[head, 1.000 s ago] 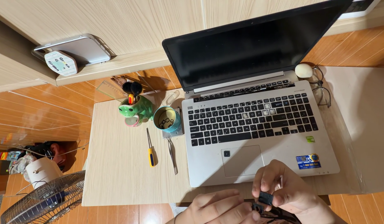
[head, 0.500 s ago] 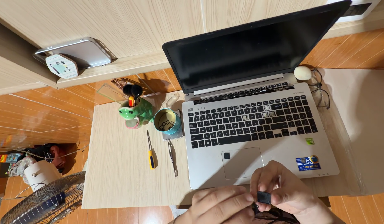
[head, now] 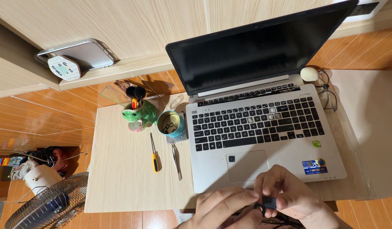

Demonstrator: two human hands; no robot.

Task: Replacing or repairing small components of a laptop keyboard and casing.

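Observation:
Both my hands meet at the bottom edge of the view, just in front of the open silver laptop (head: 263,127). My right hand (head: 289,195) pinches a small black part (head: 269,202) between thumb and fingers. My left hand (head: 223,208) closes on the same part from the left, fingertips touching it. Thin dark wires trail from the part below my hands. The laptop screen is dark.
On the light wooden table (head: 119,178) lie a yellow-handled screwdriver (head: 154,153) and metal tweezers (head: 176,160). A teal cup (head: 171,124) and a green frog-shaped holder (head: 138,114) stand left of the laptop. Glasses (head: 325,91) lie at the right. A fan (head: 47,203) stands lower left.
The hands have shifted slightly up and closer together around the black part, which now sits between both sets of fingertips. The view has drifted a little.

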